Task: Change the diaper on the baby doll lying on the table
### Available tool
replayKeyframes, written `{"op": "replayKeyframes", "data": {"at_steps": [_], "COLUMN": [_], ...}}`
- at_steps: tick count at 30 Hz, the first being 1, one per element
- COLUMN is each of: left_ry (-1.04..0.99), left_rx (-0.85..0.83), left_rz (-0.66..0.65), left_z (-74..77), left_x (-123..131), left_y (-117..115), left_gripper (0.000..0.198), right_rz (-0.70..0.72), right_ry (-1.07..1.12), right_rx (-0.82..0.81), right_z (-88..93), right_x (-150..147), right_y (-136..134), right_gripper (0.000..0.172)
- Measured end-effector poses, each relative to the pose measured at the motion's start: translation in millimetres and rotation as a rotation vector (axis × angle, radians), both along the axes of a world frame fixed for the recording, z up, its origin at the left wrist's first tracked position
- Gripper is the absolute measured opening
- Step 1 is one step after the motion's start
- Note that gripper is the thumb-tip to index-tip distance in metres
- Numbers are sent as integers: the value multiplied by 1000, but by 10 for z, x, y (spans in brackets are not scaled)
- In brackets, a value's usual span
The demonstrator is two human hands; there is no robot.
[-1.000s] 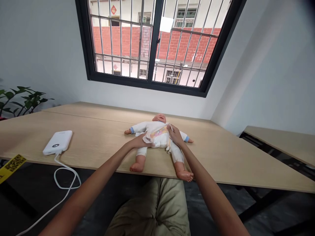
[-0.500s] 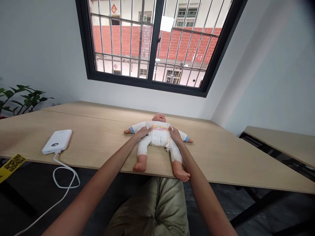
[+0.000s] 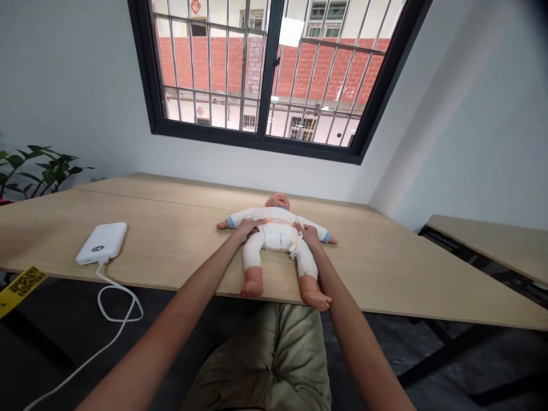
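A baby doll (image 3: 252, 214) in white clothing with blue cuffs lies on its back, its head towards the window and its bare feet at the table's near edge. Around its hips is a white diaper (image 3: 277, 236) with a coloured waistband. My left hand (image 3: 250, 227) is closed on the diaper's left side at the waist, its fingers reaching over the band. On the opposite side my right hand (image 3: 306, 233) grips the diaper's edge by the waistband. Fingers tucked beneath the doll's sides are hidden.
The wooden table (image 3: 385, 262) meets the wall under a barred window. At left lies a white power bank (image 3: 103, 242) whose white cable (image 3: 113, 317) hangs over the edge. A yellow tag (image 3: 21, 290) and a plant (image 3: 40, 168) are farther left. Another table (image 3: 492, 234) stands at right.
My left hand shifts slightly on the diaper's side, and the doll's leg on the left moves a little to the right. The view tilts slightly; my right hand keeps its place.
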State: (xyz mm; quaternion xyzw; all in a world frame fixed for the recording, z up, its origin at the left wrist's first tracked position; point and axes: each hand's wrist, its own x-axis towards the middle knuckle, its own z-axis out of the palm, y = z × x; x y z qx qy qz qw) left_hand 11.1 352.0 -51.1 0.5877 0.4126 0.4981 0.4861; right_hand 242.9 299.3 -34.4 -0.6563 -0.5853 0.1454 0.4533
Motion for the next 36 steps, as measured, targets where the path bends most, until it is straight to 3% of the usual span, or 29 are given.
{"op": "replayKeyframes", "data": {"at_steps": [4, 10, 14, 17, 20, 22, 24, 26, 28, 31, 36], "left_ry": [83, 179, 282, 287, 319, 446, 639, 842, 1010, 1140, 1182], "left_rx": [17, 63, 205, 381, 560, 650, 738, 816, 847, 834, 857], "left_rz": [209, 264, 404, 483, 502, 364, 81, -178, -333, -403, -368], "left_z": [12, -16, -26, 111, 357, 505, 590, 605, 569, 489, 408], "left_x": [27, -15, -59, -57, 25, 126, 248, 363, 449, 509, 506], "left_y": [-36, -62, -30, -100, -277, -420, -550, -649, -713, -754, -730], "left_gripper": [36, 36, 24, 23, 21, 22, 27, 39, 57, 68, 73], "right_rz": [8, 33, 52, 58, 49, 37, 25, 13, -1, -40, -229], "right_ry": [27, 48, 54, 59, 63, 64, 62, 58, 52, 43, -7], "right_rx": [-11, -11, 2, 24, 45, 52, 53, 52, 50, 45, 26], "right_z": [-19, -49, -55, -48, -40, -43, -57, -75, -93, -113, -143], "right_x": [3, 7, 2, -3, -3, 3, 12, 22, 31, 48, 181], "right_y": [26, 42, 22, 12, 13, 15, 15, 18, 29, 48, -14], "right_gripper": [38, 38, 37, 37, 38, 38, 37, 37, 37, 36, 35]}}
